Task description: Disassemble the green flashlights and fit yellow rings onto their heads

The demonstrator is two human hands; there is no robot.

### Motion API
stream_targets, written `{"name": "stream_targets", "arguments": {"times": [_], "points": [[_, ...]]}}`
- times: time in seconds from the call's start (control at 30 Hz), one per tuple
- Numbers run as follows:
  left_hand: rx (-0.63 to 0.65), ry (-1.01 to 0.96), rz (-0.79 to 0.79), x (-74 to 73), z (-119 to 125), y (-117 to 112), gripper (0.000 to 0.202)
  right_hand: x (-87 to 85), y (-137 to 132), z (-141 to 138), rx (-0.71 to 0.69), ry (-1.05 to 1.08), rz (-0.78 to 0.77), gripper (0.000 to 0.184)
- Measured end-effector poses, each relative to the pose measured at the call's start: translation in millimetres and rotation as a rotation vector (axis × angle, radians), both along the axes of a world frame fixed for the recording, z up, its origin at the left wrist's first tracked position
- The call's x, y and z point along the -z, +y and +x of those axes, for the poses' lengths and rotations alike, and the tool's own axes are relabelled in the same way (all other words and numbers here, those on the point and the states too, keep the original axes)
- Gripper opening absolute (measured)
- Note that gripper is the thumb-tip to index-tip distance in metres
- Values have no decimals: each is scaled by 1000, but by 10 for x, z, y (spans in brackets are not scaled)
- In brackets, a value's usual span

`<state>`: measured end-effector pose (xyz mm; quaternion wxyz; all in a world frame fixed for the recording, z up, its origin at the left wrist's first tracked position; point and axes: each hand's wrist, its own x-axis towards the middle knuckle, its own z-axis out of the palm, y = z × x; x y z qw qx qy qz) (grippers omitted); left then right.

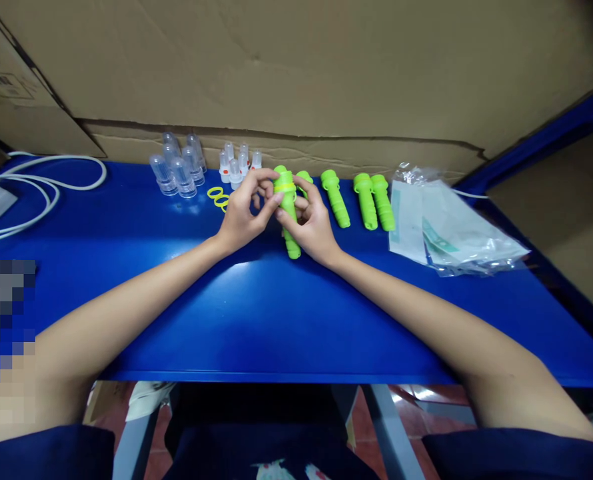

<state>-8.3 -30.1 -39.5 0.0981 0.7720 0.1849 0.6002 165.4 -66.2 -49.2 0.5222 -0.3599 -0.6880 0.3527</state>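
Above the blue table, both hands hold a lime-green flashlight body (291, 243), tilted with its wide head away from me. A yellow ring (285, 188) circles it just below the head. My left hand (246, 210) is closed, thumb and fingers at the ring and head. My right hand (311, 227) is closed around the upper barrel from the other side. Left of my hands lie several loose yellow rings (218, 197). Another green flashlight body (304, 177) stands behind my right hand, partly hidden. Further right lie three more green flashlight bodies (335, 199).
Clear plastic tubes (183, 179) stand in a cluster at the back left, beside small clear-topped parts (235, 172) with red spots. Plastic bags with papers (456, 227) lie at right. A white cable (51, 177) curls at left. Cardboard (296, 73) walls the back of the table (276, 320).
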Motion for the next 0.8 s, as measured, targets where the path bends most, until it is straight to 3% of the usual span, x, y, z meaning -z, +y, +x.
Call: {"name": "stream_targets", "arguments": {"times": [0.17, 0.3, 0.5, 0.8], "points": [[-35, -4, -94, 40, -9, 27, 39, -102, -51, -6, -49, 65, -116, 69], [-61, 20, -134, -2, -18, -9, 39, -179, -96, -6, -44, 41, -150, 66], [-99, 43, -94, -83, -34, -46, 40, -197, -84, 7, -98, 15, -186, 67], [-44, 80, -3, -98, -25, -78, 27, -160, -41, -7, -74, -32, -173, 62]]}}
